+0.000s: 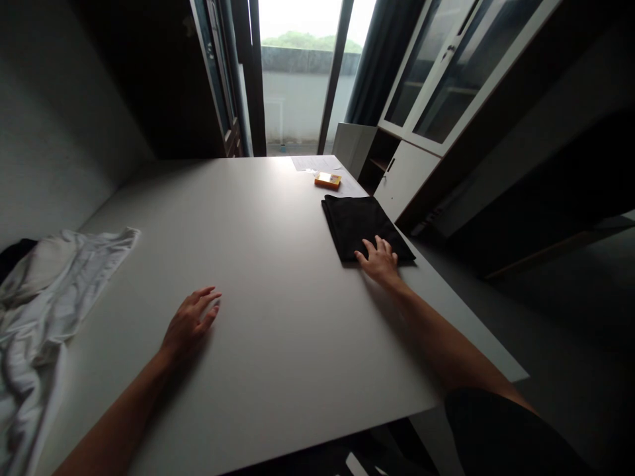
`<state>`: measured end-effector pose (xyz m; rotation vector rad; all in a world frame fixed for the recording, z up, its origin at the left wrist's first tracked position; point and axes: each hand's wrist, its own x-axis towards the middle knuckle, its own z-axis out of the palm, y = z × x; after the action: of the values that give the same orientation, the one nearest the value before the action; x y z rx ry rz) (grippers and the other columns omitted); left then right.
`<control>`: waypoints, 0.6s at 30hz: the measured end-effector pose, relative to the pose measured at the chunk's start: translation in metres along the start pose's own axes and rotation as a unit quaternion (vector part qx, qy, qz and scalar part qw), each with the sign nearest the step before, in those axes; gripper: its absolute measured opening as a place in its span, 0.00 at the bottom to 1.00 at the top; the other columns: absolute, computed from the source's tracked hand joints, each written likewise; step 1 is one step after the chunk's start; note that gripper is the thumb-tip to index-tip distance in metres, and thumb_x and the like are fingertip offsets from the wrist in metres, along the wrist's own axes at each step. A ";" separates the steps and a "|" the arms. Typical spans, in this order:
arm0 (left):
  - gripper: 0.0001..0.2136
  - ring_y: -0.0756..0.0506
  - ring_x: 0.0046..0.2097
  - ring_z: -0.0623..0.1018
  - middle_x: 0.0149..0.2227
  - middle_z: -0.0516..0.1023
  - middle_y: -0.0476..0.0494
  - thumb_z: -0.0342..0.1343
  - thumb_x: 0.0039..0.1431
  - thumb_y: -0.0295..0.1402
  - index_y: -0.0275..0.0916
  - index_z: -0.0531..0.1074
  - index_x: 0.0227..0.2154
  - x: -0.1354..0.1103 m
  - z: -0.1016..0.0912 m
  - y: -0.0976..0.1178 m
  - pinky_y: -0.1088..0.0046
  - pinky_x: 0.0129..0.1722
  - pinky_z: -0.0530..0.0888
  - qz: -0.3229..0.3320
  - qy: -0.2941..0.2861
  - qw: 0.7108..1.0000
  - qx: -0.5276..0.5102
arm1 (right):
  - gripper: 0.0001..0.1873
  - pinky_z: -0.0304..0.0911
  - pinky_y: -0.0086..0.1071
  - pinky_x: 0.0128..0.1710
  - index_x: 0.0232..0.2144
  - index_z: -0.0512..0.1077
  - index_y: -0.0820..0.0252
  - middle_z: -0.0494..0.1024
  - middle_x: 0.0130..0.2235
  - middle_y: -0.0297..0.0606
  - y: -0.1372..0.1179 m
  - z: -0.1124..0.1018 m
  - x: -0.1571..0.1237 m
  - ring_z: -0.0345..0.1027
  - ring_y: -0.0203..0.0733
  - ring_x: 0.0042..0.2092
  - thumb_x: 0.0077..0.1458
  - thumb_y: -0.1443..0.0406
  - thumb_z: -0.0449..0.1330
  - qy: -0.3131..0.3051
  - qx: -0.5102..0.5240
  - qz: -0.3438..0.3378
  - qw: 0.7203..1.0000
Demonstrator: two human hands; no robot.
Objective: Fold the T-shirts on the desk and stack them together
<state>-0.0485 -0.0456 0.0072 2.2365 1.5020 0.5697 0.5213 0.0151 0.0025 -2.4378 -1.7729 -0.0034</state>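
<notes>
A folded black cloth (354, 225) lies flat near the right edge of the white table, its layers showing along the left side. My right hand (380, 260) rests over its near edge with the fingers spread, gripping nothing. Whether the palm presses on the cloth or just hovers, I cannot tell. My left hand (191, 317) is over the bare tabletop at left of centre, fingers loosely stretched and apart, holding nothing. Off to its left lies a crumpled heap of white and grey clothing (44, 304).
The white table (258, 370) reaches towards a glass door. Near its far right corner are an orange box (328, 180) and paper sheets (313, 162). A white cabinet (409, 175) stands beyond the right edge; a wall borders the left.
</notes>
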 end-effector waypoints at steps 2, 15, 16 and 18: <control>0.20 0.36 0.62 0.71 0.63 0.71 0.40 0.47 0.71 0.46 0.43 0.74 0.55 0.000 0.000 -0.002 0.50 0.64 0.67 0.003 -0.004 1.000 0.002 | 0.33 0.55 0.61 0.62 0.67 0.65 0.54 0.54 0.72 0.52 -0.001 -0.003 -0.018 0.47 0.63 0.70 0.67 0.47 0.51 -0.013 -0.009 -0.001 1.000; 0.20 0.36 0.63 0.71 0.62 0.71 0.39 0.47 0.71 0.47 0.42 0.75 0.54 0.001 0.000 -0.005 0.49 0.64 0.68 0.005 0.001 1.000 0.003 | 0.34 0.52 0.47 0.69 0.66 0.68 0.62 0.54 0.73 0.53 0.017 0.013 -0.010 0.44 0.57 0.74 0.65 0.49 0.56 -0.002 0.049 -0.061 0.997; 0.20 0.36 0.63 0.71 0.63 0.71 0.39 0.47 0.71 0.46 0.42 0.75 0.55 0.000 0.000 -0.005 0.50 0.64 0.68 0.005 0.000 1.000 0.002 | 0.34 0.51 0.47 0.69 0.66 0.68 0.61 0.54 0.73 0.53 0.021 0.013 -0.007 0.44 0.57 0.74 0.65 0.49 0.57 -0.004 0.050 -0.063 0.997; 0.20 0.37 0.63 0.71 0.63 0.70 0.39 0.47 0.71 0.46 0.42 0.75 0.55 0.000 0.000 -0.005 0.50 0.65 0.67 0.004 -0.005 1.000 -0.002 | 0.34 0.51 0.48 0.69 0.66 0.68 0.60 0.53 0.73 0.52 0.030 0.011 -0.004 0.43 0.56 0.74 0.64 0.49 0.57 -0.011 0.050 -0.062 0.997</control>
<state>-0.0523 -0.0440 0.0047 2.2400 1.4869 0.5633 0.5474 0.0037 -0.0117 -2.2650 -1.8835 0.0985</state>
